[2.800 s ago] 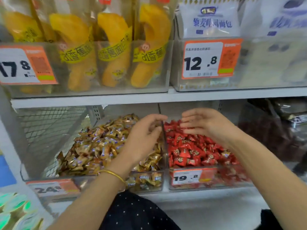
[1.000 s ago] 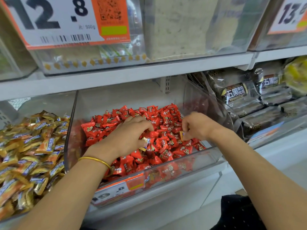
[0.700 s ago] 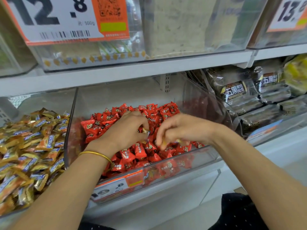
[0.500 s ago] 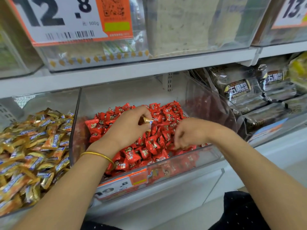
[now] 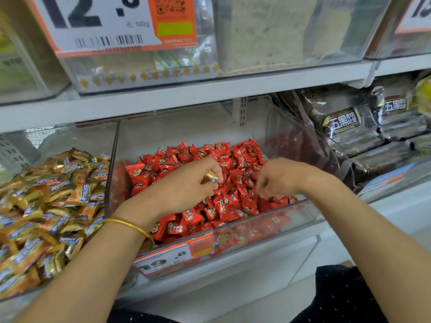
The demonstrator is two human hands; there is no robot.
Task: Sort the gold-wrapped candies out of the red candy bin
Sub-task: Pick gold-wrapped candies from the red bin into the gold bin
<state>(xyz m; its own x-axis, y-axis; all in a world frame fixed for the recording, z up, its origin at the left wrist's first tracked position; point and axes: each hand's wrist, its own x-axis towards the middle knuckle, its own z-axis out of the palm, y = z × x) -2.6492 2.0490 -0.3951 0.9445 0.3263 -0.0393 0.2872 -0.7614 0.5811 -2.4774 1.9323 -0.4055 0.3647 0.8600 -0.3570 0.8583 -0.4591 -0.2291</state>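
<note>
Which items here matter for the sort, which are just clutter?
Job: left hand, pinching a gold-wrapped candy; right hand, over the red candies; red candy bin; gold candy pile, likely destination.
Clutter: dark toast packs; 12.8 price tag; bangle.

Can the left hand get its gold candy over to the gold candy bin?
Probably yes. The left hand holds the gold candy, and the gold candy bin sits open right beside it; only the clear divider stands between.

Above us runs a white shelf (image 5: 210, 92) carrying clear bins (image 5: 291, 31); one bears an orange-and-white price tag (image 5: 105, 22) reading 12.8. To the right we see dark packets (image 5: 342, 122) with printed labels, stacked under that shelf. Dark dotted fabric (image 5: 338, 297) shows at the bottom edge.
</note>
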